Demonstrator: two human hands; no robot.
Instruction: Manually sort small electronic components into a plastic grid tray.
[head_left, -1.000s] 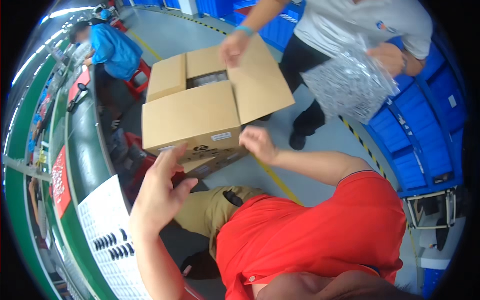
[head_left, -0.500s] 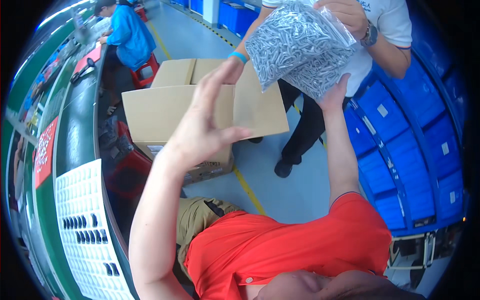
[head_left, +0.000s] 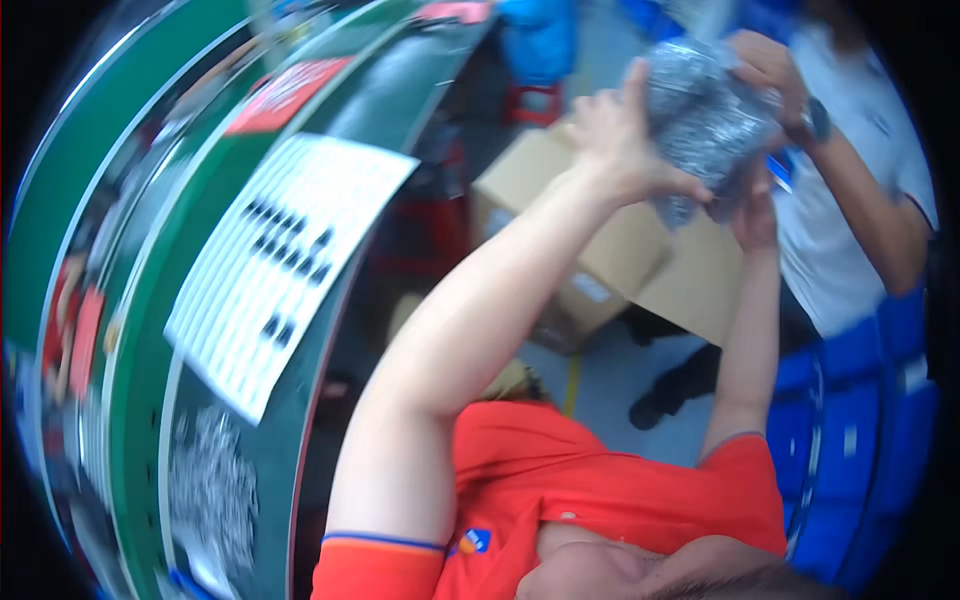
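A clear plastic bag of small grey parts [head_left: 700, 115] hangs at upper centre right, blurred by motion. My left hand [head_left: 618, 145] is at its left side, fingers spread and pointing up, the thumb crossing the bag's lower edge. My right hand [head_left: 757, 215] is under the bag's lower right, holding it from below; its fingertips are partly hidden. A co-worker's hand [head_left: 775, 75], with a watch on the wrist, is at the bag's upper right. Behind and below the bag stands an open cardboard box [head_left: 530, 175] with its flaps out.
On my left runs a green workbench [head_left: 335, 400]. A white tray with black pieces [head_left: 290, 220] lies on it, beside a heap of small grey parts [head_left: 215, 480]. Blue bins [head_left: 850, 440] line the right. The co-worker in a white shirt [head_left: 840, 200] stands close by.
My view has swung left, bringing in more of the bench and the grey heap. My left hand has gone from apart to right against the bag. The co-worker's hand stays at its top.
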